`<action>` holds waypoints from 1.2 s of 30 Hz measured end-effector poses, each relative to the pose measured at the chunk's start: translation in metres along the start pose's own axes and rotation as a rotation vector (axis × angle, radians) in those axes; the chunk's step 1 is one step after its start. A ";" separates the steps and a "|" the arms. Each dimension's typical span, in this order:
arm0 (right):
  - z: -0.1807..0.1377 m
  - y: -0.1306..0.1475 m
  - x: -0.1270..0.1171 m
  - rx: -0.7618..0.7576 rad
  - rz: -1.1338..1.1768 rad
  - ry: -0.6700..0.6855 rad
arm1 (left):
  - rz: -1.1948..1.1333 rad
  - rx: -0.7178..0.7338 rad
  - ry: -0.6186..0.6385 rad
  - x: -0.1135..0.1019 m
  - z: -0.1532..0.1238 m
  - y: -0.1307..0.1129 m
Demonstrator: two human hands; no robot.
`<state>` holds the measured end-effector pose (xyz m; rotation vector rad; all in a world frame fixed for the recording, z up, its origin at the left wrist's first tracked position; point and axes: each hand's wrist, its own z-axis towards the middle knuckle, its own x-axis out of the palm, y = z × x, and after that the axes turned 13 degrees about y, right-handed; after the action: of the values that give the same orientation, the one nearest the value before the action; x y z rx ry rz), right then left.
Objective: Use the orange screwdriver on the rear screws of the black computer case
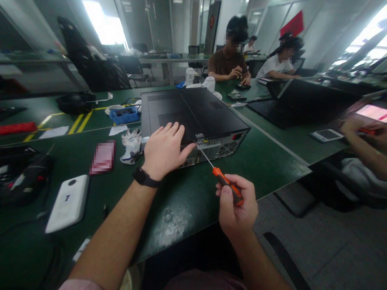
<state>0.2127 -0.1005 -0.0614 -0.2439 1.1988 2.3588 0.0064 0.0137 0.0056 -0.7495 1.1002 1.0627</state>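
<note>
"Findings?"
"Computer case (187, 102) on table (272, 161); left hand (165, 150) spread flat on its top, gripping nothing; right hand (238, 211) closed round a screwdriver (220, 175), tip (198, 146) at the case's rear edge."
"Risk?"
"Angled pressure could slip it into the left thumb (188, 151)."

I can make out just one marking here: a single dark digit (67, 197), a 7 or maybe a 1, on the white device (78, 197) left of the PC case (193, 102) and nearer the wearer. The yellow label (206, 141) on the case's near edge is too tiny to read; the red sign (212, 21) well beyond the case is too blurred.
</note>
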 end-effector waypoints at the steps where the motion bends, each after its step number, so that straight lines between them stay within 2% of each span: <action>1: 0.000 0.000 0.000 0.008 0.012 0.000 | 0.003 -0.001 -0.001 0.000 0.000 0.000; 6: -0.002 -0.002 0.001 0.051 0.112 0.011 | 0.017 0.002 0.003 -0.002 0.000 -0.001; 13: -0.006 -0.008 0.003 -0.002 0.031 0.022 | 0.025 0.001 0.009 -0.003 0.000 -0.001; 20: 0.000 -0.004 0.003 0.098 0.087 0.004 | 0.019 -0.002 0.008 -0.002 0.001 -0.001; 27: -0.002 0.001 0.003 0.034 0.098 0.039 | 0.029 -0.003 -0.002 -0.001 0.000 0.000; 33: -0.001 0.002 0.004 0.033 0.104 -0.018 | 0.024 -0.005 0.002 -0.001 0.001 0.000; 36: -0.001 0.001 0.005 0.061 0.152 -0.004 | 0.033 -0.001 0.002 -0.001 0.001 0.000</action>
<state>0.2083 -0.0998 -0.0628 -0.1319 1.3275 2.4447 0.0066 0.0141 0.0071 -0.7354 1.1172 1.0904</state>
